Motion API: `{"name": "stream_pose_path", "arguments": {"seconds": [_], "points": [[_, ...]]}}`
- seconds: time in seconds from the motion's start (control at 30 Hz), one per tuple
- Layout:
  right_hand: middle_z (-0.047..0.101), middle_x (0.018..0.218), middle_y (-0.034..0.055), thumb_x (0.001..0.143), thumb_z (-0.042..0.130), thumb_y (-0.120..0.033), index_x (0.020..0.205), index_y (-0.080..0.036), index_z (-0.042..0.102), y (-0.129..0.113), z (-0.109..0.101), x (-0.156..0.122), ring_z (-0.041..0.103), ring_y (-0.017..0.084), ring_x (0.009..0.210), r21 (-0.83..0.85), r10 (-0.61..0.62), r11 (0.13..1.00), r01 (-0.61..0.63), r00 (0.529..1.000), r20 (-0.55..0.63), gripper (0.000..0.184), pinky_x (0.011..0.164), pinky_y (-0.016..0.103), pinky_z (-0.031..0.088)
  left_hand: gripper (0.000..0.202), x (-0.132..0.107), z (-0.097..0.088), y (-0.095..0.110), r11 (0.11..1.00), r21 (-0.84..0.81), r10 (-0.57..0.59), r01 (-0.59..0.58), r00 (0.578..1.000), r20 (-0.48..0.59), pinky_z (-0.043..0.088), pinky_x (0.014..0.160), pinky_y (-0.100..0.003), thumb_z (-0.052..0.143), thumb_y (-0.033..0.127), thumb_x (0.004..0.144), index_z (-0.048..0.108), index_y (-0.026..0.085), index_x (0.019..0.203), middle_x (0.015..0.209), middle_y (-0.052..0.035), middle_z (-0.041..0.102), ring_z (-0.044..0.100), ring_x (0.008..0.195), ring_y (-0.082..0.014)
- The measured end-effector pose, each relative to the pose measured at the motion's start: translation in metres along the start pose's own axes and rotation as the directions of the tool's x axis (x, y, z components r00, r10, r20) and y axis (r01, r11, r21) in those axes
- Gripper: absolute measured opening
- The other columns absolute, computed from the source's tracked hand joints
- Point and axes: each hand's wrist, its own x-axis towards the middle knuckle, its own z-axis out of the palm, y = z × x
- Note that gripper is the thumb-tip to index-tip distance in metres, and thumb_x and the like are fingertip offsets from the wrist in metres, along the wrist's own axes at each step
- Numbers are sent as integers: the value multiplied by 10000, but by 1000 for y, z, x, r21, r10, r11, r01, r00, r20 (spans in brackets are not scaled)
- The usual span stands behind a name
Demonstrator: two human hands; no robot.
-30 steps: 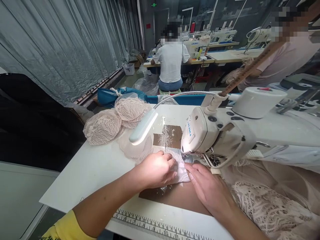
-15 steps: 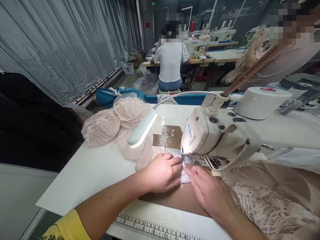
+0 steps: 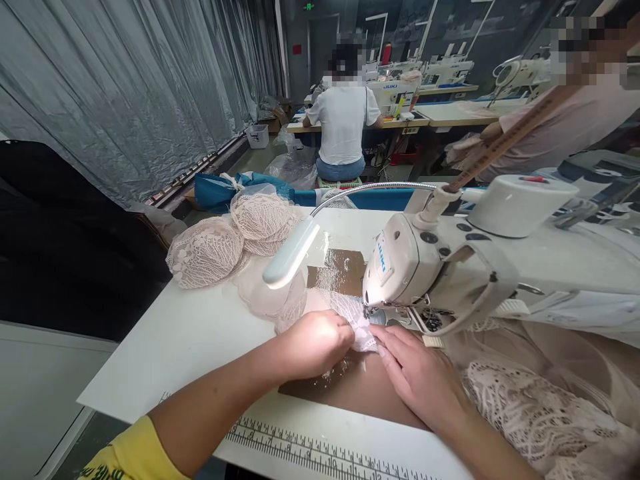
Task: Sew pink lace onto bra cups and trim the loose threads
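Counting live: one left hand (image 3: 320, 347) and one right hand (image 3: 420, 373), making two, plus one lace piece (image 3: 364, 335) in work! Up close, just one big sewing machine (image 3: 395, 260), one lamp (image 3: 290, 257), one ruler scale (image 3: 310, 455). Over at the heap, at least two lace cups (image 3: 207, 253), layered too thickly to total. Further back, two co-workers (image 3: 343, 127), at least three more machines (image 3: 393, 98), one red spool (image 3: 387, 53), one white bin (image 3: 257, 137)!
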Motion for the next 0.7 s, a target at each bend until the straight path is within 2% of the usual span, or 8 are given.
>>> {"name": "stream_pose_path", "arguments": {"seconds": [0.07, 0.17, 0.23, 0.3, 0.4, 0.5, 0.6, 0.7], "points": [[729, 992, 39, 892, 431, -197, 1153, -214, 623, 1, 2, 0, 690, 206, 771, -19, 26, 999, -27, 1000, -5, 325, 603, 304, 537, 230, 4, -2, -8, 967, -240, -93, 90, 996, 0, 426, 611, -233, 445, 253, 918, 557, 152, 744, 695, -16, 581, 529, 638, -130], [733, 930, 46, 886, 457, -237, 1174, -192, 595, 1, 8, -1, 690, 209, 719, -52, 3, 999, -6, 998, -57, 323, 572, 306, 530, 325, 8, -3, -21, 777, -599, -209, 192, 977, 42, 347, 496, -193, 416, 374, 930, 476, 159, 694, 588, 32, 475, 426, 515, -85], [728, 909, 59, 902, 445, -252, 1170, -159, 588, 0, 12, 0, 679, 193, 657, -99, -51, 994, 38, 990, -129, 318, 532, 293, 505, 354, 9, -1, -28, 669, -711, -245, 215, 968, 63, 336, 490, -190, 420, 425, 921, 449, 162, 686, 577, 39, 456, 402, 500, -77], [724, 901, 77, 920, 435, -244, 1157, -125, 595, -2, 16, 2, 657, 172, 583, -184, -112, 980, 74, 972, -208, 309, 484, 284, 461, 356, 10, 2, -30, 633, -744, -253, 213, 966, 62, 346, 509, -192, 447, 441, 905, 448, 161, 686, 592, 35, 467, 411, 516, -79], [717, 862, 59, 929, 439, -183, 1119, -118, 619, -4, 17, 6, 612, 134, 508, -237, -175, 965, 110, 946, -272, 270, 462, 273, 406, 332, 10, 5, -29, 637, -747, -224, 190, 973, 56, 341, 513, -189, 456, 425, 899, 450, 163, 696, 608, 35, 469, 414, 529, -80], [689, 806, 17, 938, 454, -186, 985, -165, 658, -6, 11, 7, 614, 116, 577, -40, -140, 990, 134, 960, -242, 211, 540, 241, 426, 273, 5, 3, -25, 723, -672, -164, 158, 985, 55, 340, 516, -188, 441, 382, 907, 495, 164, 754, 633, 34, 488, 426, 542, -83], [653, 789, 9, 947, 452, -231, 849, -199, 656, -8, 4, 3, 605, 120, 657, 175, -50, 982, 73, 990, -132, 228, 618, 235, 436, 227, 0, -2, -21, 915, -402, -48, 42, 999, -6, 384, 608, -215, 503, 354, 884, 566, 164, 777, 664, 14, 530, 483, 632, -116], [636, 792, 15, 942, 453, -243, 854, -216, 661, -8, 0, -8, 589, 150, 718, 196, -25, 980, 32, 999, -40, 227, 657, 266, 433, 202, -2, -6, -18, 992, -93, 77, -83, 995, -68, 412, 737, -270, 517, 329, 887, 615, 172, 806, 738, -23, 588, 530, 745, -162]]}}
